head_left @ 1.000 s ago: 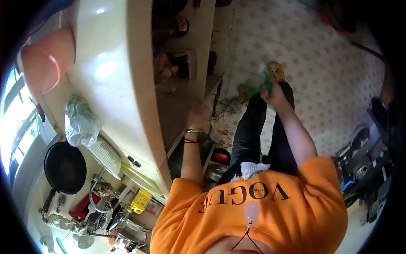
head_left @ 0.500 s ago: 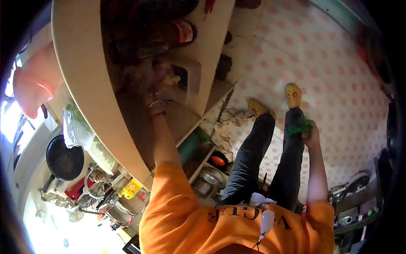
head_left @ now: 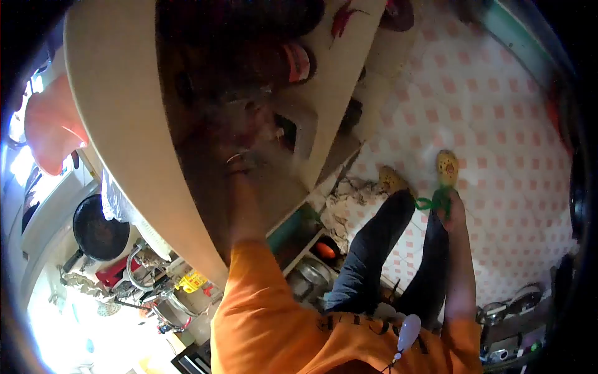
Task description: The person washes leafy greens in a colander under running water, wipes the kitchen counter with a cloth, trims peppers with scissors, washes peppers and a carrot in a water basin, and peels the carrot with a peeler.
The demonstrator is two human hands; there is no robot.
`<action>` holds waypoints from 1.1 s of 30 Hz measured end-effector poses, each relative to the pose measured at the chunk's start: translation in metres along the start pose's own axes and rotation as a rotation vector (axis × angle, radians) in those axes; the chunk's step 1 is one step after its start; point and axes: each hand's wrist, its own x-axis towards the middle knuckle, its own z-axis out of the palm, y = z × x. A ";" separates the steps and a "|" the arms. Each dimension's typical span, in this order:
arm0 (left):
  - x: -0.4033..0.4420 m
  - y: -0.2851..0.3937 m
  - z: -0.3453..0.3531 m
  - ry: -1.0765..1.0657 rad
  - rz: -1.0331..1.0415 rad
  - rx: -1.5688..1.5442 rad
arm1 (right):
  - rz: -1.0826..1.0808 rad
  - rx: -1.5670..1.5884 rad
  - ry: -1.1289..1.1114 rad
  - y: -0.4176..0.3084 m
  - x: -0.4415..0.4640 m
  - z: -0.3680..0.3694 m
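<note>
My left hand (head_left: pixel 232 138) reaches deep into an open cabinet compartment (head_left: pixel 261 193), a bracelet at its wrist. Shadow and blur hide its fingers. Nearest to it is a reddish, bagged bundle (head_left: pixel 255 121), beside a pale plastic container (head_left: pixel 305 132) with a dark opening. A dark bottle (head_left: pixel 298 62) with a red and white label lies above these. On the right, my right hand (head_left: pixel 452 212) is closed round a green, crumpled strip-like thing (head_left: pixel 441 198), held over my right leg, near the yellow shoe.
A curved cabinet edge (head_left: pixel 118 106) runs along my left arm. Metal pots (head_left: pixel 311 273) and a red-orange object (head_left: pixel 325 250) sit on a low shelf. Crumpled cloth-like material (head_left: pixel 339 206) lies by the cabinet. A black pan (head_left: pixel 101 227) hangs at left; kitchenware (head_left: pixel 495 313) stands at lower right.
My left hand has moved from the cabinet front deep into the compartment. My right hand has moved right and nearer my body with the green thing. The view has shifted, and both feet show.
</note>
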 end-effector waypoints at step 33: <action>-0.148 -0.038 -0.032 0.536 -1.065 -1.694 | 0.007 -0.244 0.086 -0.040 -0.047 0.084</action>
